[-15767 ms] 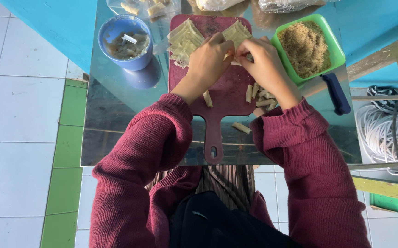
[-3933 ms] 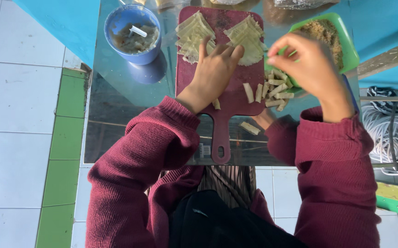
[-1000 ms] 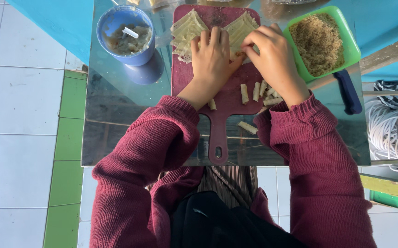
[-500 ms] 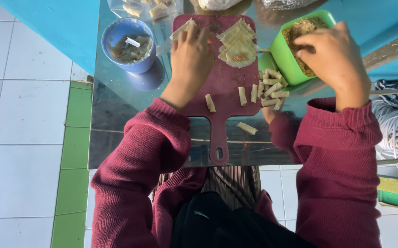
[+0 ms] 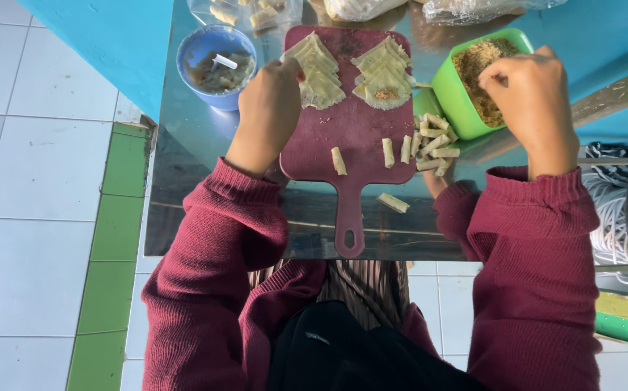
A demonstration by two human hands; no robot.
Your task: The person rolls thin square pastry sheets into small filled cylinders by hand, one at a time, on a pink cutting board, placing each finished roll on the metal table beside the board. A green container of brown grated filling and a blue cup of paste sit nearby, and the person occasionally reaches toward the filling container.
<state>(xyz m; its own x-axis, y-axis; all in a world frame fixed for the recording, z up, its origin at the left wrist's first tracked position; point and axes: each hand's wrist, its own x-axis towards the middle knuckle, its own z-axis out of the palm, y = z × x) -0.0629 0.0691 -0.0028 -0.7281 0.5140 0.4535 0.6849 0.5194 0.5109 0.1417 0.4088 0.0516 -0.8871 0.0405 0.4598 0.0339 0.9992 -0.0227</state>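
**Hands at the wrapper board and the filling tub**

Left hand (image 5: 270, 98): back of the hand up, fingers curled down onto the near edge of the left stack of triangular pastry wrappers (image 5: 315, 69); touching them, though I cannot tell whether it has pinched one.

Right hand (image 5: 529, 98): over the green tub (image 5: 453, 94), fingertips bunched together at the crumbly brown filling (image 5: 477, 69); what it has between them is hidden.

Dark red cutting board (image 5: 350, 137): lying flat on the shiny metal worktop (image 5: 198, 166), handle towards the person.

Second stack of wrappers (image 5: 382, 72): on the far right of the board, a small dab of filling on the top sheet.

Finished rolls (image 5: 430, 141): a small heap at the board's right edge, just beside the tub; three more lie singly on the board, one loose roll (image 5: 392, 203) on the worktop beside the handle.

Blue bowl (image 5: 216, 65): left of the board, holding a greyish paste with a small white stick in it.

Clear plastic bags (image 5: 256, 11): at the far edge of the worktop.

Coiled white cable (image 5: 621, 217): off to the right, below the worktop.
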